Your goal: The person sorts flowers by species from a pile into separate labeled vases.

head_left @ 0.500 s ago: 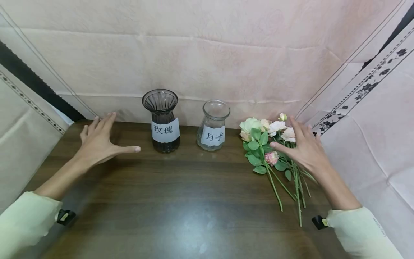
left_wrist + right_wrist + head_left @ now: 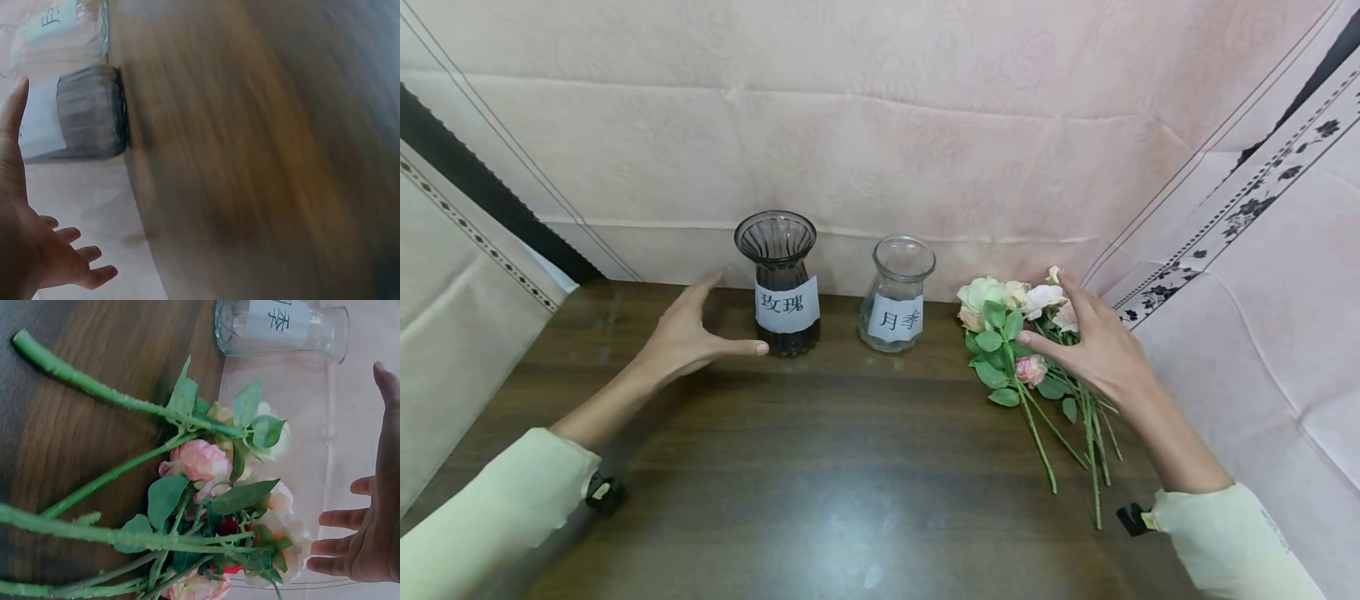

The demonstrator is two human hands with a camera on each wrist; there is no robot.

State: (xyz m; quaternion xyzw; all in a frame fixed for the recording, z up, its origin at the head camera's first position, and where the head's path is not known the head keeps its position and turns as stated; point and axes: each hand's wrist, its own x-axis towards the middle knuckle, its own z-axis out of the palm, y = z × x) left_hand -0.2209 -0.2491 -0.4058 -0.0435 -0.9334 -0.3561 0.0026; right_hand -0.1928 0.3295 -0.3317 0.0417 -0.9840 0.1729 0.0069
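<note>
Left hand [image 2: 681, 342] spread wide just left of fluted smoky-glass vase [image 2: 782, 279]; right hand [image 2: 1101, 346], also wide, well right, near green-stemmed pink-and-white flowers [image 2: 1031, 369].

Along the front of the counter [image 2: 820, 433] I have a broad way across, from my left sleeve [image 2: 512, 492] to the flower stems [image 2: 1035, 437], which jut towards me and block a low sweep on the right. The dark vase [image 2: 781, 271] stands right beside my left hand [image 2: 681, 337], its thumb at the base. A narrow gap separates it from the clear vase [image 2: 895, 292]; another narrow one lies between that and the blooms [image 2: 983, 296] near my right hand [image 2: 1097, 346]. Hanging cloth [image 2: 880, 150] closes off the back.
</note>
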